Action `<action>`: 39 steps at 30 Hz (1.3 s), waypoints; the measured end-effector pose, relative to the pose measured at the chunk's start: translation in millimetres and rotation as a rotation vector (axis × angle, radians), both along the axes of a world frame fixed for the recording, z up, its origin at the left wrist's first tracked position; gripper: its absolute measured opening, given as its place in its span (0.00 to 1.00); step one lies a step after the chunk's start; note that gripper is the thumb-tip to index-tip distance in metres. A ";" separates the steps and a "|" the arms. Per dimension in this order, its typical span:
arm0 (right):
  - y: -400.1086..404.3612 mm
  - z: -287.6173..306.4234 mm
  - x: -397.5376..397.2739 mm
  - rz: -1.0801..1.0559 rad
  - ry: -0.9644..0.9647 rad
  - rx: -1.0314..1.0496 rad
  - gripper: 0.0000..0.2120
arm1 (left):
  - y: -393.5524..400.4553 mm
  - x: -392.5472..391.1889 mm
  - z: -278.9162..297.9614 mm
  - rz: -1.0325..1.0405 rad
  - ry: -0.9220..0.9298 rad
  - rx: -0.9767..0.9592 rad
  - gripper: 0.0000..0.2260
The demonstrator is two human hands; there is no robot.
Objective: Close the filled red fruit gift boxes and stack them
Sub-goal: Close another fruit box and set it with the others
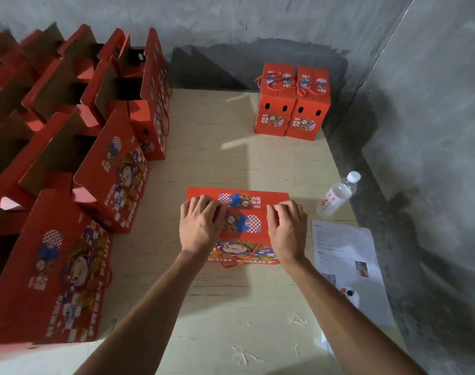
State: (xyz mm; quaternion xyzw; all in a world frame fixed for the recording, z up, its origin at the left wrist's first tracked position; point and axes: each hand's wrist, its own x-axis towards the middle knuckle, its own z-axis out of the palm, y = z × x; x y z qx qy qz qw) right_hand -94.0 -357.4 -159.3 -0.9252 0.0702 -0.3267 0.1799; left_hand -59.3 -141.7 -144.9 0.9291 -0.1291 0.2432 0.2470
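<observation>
Box sits on the pale table, straight ahead of the person, its red printed top facing up and its two lid flaps folded down so they meet along a seam across the middle. A red cord handle loops down over its near face, above the words FRESH FRUIT. Both hands rest on the lid, apart from each other, one toward each end. The left hand lies flat on the left part of the top with its fingers spread and reaching to the seam. The right hand lies on the right part, its fingers bent slightly and their tips pressing at the seam. Neither hand grips anything; both press down on the flaps.

Along the left of the table stand rows of open boxes, their lid flaps up and brown insides showing; the nearest one rises close beside the left forearm. At the far right corner two closed boxes stand side by side, touching, each with its cord handle lying on top. Right of the box in hand, a water bottle lies tilted near the table edge. Nearer, a printed sheet lies beside the right forearm, and a small white object rests on its near end; what it is I cannot tell
</observation>
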 end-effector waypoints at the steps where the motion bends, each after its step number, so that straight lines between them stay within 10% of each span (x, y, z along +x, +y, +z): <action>1: 1.7 0.9 -0.1 -0.013 -0.008 -0.012 0.12 | 0.2 -0.2 1.4 0.002 -0.002 0.000 0.07; 23: -5.0 7.6 -1.3 0.159 0.026 0.138 0.08 | -0.5 3.0 -4.2 -0.027 0.142 -0.026 0.12; 39: -10.2 22.5 4.5 0.126 0.508 -0.055 0.34 | -13.1 5.1 15.7 0.187 0.574 0.262 0.47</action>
